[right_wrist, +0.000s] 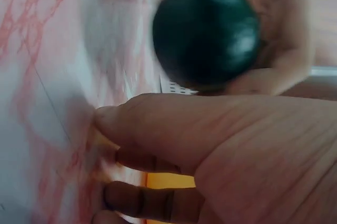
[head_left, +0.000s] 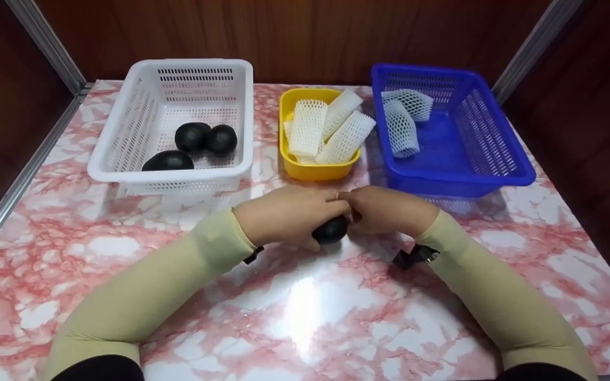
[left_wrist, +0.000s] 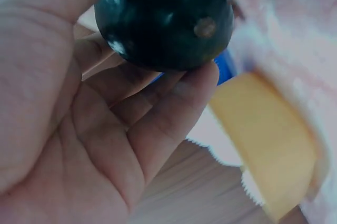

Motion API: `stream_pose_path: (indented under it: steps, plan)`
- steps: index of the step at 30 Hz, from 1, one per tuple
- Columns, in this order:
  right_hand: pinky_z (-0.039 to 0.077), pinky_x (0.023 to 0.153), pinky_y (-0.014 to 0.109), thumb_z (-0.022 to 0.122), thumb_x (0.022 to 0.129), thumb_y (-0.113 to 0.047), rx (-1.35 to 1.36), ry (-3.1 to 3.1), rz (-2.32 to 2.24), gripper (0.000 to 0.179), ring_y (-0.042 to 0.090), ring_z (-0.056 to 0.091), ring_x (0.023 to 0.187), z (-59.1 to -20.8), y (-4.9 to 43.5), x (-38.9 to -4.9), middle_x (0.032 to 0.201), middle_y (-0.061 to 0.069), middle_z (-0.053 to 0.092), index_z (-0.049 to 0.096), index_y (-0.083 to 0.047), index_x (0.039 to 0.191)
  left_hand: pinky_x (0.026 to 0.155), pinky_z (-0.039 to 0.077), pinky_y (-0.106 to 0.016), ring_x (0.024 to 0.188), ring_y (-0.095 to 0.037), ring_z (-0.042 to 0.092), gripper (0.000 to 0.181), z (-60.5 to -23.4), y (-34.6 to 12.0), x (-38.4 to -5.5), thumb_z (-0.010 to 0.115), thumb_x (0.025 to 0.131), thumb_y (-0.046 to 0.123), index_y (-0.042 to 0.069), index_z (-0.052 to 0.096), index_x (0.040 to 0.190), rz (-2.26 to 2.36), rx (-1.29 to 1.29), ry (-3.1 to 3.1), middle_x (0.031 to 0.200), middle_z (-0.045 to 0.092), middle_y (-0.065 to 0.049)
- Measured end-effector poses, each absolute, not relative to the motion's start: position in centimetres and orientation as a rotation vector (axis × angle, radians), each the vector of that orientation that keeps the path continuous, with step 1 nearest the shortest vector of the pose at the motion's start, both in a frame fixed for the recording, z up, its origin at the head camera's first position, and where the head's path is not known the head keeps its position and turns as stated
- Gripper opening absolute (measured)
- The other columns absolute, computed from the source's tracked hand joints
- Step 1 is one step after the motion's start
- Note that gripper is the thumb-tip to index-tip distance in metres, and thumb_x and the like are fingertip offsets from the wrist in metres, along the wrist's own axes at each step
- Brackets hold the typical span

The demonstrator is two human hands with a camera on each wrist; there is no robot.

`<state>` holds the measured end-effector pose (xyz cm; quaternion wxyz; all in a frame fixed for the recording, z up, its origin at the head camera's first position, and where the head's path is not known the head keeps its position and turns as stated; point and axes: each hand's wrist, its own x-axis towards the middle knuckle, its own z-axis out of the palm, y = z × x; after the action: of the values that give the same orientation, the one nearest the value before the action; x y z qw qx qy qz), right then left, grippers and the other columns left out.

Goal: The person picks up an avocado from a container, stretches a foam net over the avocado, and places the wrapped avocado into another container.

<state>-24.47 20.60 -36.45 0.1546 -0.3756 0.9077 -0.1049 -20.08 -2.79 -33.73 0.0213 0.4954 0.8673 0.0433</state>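
My left hand (head_left: 294, 214) grips a dark green avocado (head_left: 331, 230) low over the middle of the table, in front of the yellow tub. In the left wrist view, fingers curl round the avocado (left_wrist: 163, 21), and its brown stem scar faces the camera. Close beside it on the right is my right hand (head_left: 387, 210), its fingertips near the left hand's fingers; whether they touch, I cannot tell. The right wrist view has the right hand's thumb (right_wrist: 152, 121) stretched out and its fingers loosely bent, nothing visible between them. The held avocado (right_wrist: 205, 32) appears apart from this hand.
A white basket (head_left: 170, 177) at the back left holds three avocados (head_left: 170, 160). White foam net sleeves (head_left: 309, 127) fill a yellow tub (head_left: 318, 172) at the back centre. Inside the blue basket (head_left: 456, 182), back right, two netted pieces (head_left: 401, 129) lie on the left side.
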Motion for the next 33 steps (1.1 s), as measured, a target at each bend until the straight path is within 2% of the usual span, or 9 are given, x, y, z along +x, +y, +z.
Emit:
stream_pose_path:
  steps: [3,6,17,22,29,33]
  plan:
    - [0.058,0.085,0.045,0.078,0.091,-0.012,-1.076,2.613,-0.252,0.028,0.022,0.064,0.086,-36.6,20.4,-24.5,0.095,0.006,0.07,0.067,-0.012,0.117,0.109,0.057,-0.049,0.123,-0.031,0.07,0.067,-34.9,-2.8,-20.1,0.093,0.087,0.032,0.016,0.058,0.142,0.153,1.487,2.668,0.133,0.07,-0.008]
    - [0.059,0.085,0.047,0.078,0.09,-0.012,-1.071,2.623,-0.243,0.028,0.024,0.065,0.087,-36.5,20.4,-24.6,0.096,0.007,0.071,0.066,-0.012,0.117,0.107,0.057,-0.049,0.121,-0.03,0.071,0.07,-35.3,-2.6,-20.2,0.093,0.086,0.03,0.019,0.057,0.144,0.182,1.438,2.658,0.132,0.07,-0.006]
    - [0.057,0.082,0.045,0.079,0.089,-0.012,-1.107,2.628,-0.232,0.028,0.025,0.064,0.085,-36.6,20.5,-24.5,0.095,0.009,0.07,0.065,-0.01,0.113,0.114,0.054,-0.047,0.128,-0.025,0.067,0.069,-34.9,-3.0,-20.4,0.087,0.092,0.037,0.024,0.057,0.152,0.232,1.361,2.635,0.138,0.068,-0.004]
    - [0.06,0.083,0.045,0.08,0.089,-0.012,-1.096,2.632,-0.198,0.034,0.024,0.067,0.085,-36.4,20.4,-24.4,0.097,0.009,0.073,0.069,-0.009,0.12,0.11,0.056,-0.049,0.124,-0.026,0.068,0.063,-32.9,-3.3,-21.3,0.079,0.098,0.045,0.023,0.058,0.153,0.24,1.325,2.635,0.139,0.068,-0.006]
    - [0.061,0.08,0.043,0.081,0.088,-0.01,-1.163,2.634,-0.171,0.029,0.023,0.069,0.085,-36.3,20.4,-24.2,0.096,0.009,0.074,0.067,-0.008,0.114,0.116,0.054,-0.047,0.131,-0.029,0.066,0.046,-29.1,-3.4,-25.0,0.069,0.106,0.033,0.013,0.063,0.147,0.323,1.184,2.741,0.143,0.069,-0.011]
    - [0.06,0.08,0.042,0.081,0.088,-0.01,-1.153,2.632,-0.166,0.03,0.023,0.067,0.085,-36.5,20.4,-24.1,0.095,0.008,0.073,0.067,-0.009,0.114,0.12,0.052,-0.048,0.135,-0.032,0.065,0.047,-26.6,-2.9,-27.7,0.067,0.108,0.035,0.009,0.063,0.147,0.287,1.022,2.801,0.147,0.068,-0.016]
